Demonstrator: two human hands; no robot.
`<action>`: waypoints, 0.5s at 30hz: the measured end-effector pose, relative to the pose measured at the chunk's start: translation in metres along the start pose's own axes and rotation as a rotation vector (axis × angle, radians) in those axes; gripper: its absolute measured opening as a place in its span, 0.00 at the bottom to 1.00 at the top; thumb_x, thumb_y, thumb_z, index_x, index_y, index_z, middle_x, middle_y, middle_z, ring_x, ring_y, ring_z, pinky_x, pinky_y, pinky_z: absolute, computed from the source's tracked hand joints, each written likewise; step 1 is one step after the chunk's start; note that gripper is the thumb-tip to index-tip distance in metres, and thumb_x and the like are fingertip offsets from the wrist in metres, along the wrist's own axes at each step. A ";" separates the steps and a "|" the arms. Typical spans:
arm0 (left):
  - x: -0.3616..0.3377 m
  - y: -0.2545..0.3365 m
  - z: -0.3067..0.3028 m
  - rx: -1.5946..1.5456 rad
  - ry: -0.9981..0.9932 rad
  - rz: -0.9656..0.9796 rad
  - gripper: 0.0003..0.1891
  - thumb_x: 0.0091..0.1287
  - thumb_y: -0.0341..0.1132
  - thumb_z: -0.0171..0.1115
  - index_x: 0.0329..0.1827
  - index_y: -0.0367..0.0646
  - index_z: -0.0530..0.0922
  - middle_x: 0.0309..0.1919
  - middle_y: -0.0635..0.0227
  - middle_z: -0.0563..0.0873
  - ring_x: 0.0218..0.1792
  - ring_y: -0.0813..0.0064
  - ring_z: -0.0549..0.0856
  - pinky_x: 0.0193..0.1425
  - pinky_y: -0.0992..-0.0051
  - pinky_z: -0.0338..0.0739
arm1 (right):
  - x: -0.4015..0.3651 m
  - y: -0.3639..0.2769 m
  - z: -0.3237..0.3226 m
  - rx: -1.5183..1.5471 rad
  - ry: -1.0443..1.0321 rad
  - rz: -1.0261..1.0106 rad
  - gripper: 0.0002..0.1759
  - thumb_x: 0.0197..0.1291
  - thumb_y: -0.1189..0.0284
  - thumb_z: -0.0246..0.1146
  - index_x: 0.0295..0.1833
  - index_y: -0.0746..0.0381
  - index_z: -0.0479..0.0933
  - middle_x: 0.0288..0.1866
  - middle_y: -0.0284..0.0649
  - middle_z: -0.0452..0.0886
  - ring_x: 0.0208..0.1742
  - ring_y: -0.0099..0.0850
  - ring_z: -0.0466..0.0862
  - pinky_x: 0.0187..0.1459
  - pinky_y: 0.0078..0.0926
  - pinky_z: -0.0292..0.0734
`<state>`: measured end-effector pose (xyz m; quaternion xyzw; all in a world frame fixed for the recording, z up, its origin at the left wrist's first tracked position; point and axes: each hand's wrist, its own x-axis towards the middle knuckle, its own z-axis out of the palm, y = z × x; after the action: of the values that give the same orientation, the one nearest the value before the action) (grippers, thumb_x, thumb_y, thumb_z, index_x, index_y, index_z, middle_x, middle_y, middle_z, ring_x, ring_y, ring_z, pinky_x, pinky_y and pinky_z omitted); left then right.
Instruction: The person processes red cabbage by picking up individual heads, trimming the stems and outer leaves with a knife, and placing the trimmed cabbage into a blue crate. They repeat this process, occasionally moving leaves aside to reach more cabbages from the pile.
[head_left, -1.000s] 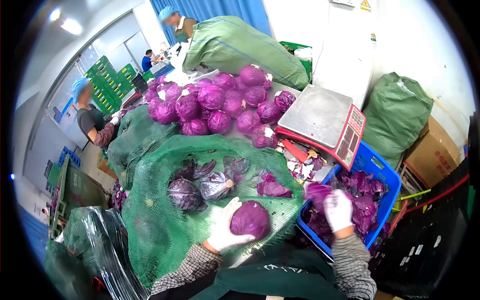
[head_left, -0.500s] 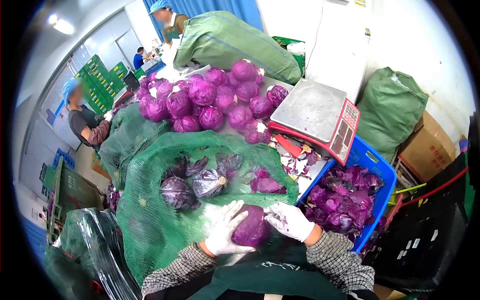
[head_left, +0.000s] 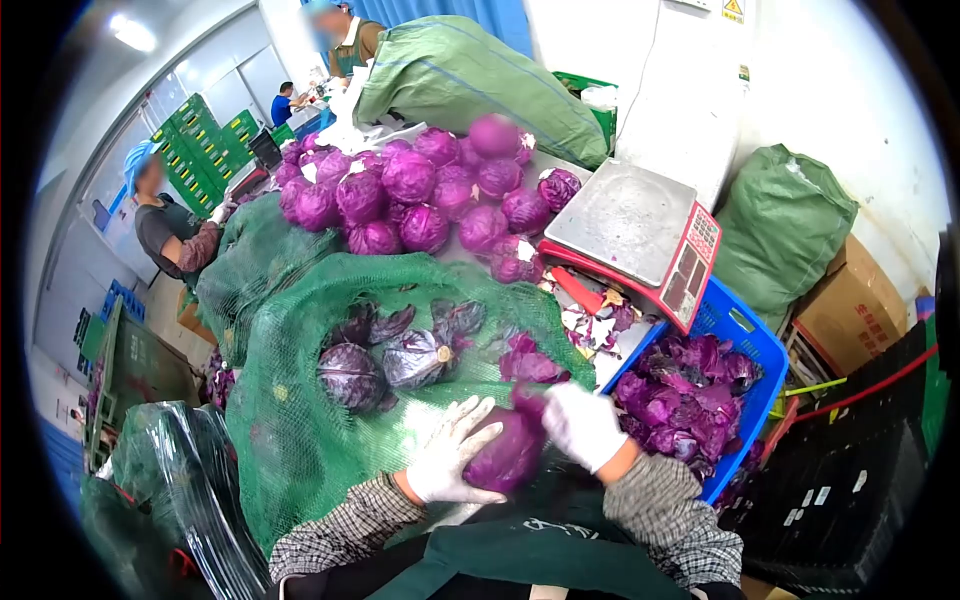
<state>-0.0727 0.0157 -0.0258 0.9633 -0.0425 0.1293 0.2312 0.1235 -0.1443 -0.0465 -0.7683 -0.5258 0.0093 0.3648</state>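
In its white glove, my left hand [head_left: 452,452] grips the side of a purple cabbage [head_left: 503,455], thumb low and fingers spread over it. My right hand [head_left: 585,428], gloved too and slightly smeared by motion, is closed at the cabbage's upper right on an outer cabbage leaf [head_left: 529,402] that stands away from the head. Two darker cabbages lie beyond on the green mesh sack: a whole cabbage [head_left: 351,374] and another with its pale cut stem [head_left: 415,358] facing me. Loose leaves [head_left: 532,362] rest beside them.
A heap of purple cabbages [head_left: 410,178] covers the table's far side. Right of it stands a red scale [head_left: 630,225], with a red-handled tool [head_left: 578,290] and scraps below. A blue crate [head_left: 770,370] of leaves sits at my right. One co-worker [head_left: 170,220] stands at left.
My right hand has moved up and slightly right from the cabbage's side, drawing a leaf outward. My left hand still holds the cabbage in about the same place.
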 end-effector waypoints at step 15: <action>-0.053 -0.019 0.001 -1.113 0.499 -0.702 0.54 0.48 0.52 0.79 0.74 0.37 0.57 0.69 0.55 0.67 0.68 0.60 0.71 0.69 0.63 0.72 | -0.028 -0.019 0.018 1.199 -0.164 0.548 0.23 0.63 0.76 0.65 0.63 0.64 0.71 0.42 0.28 0.81 0.22 0.12 0.72 0.23 0.11 0.67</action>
<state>-0.1212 0.0336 -0.0495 0.6002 0.2655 0.2233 0.7207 0.0884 -0.1536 -0.0594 -0.5352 -0.2411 0.4510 0.6724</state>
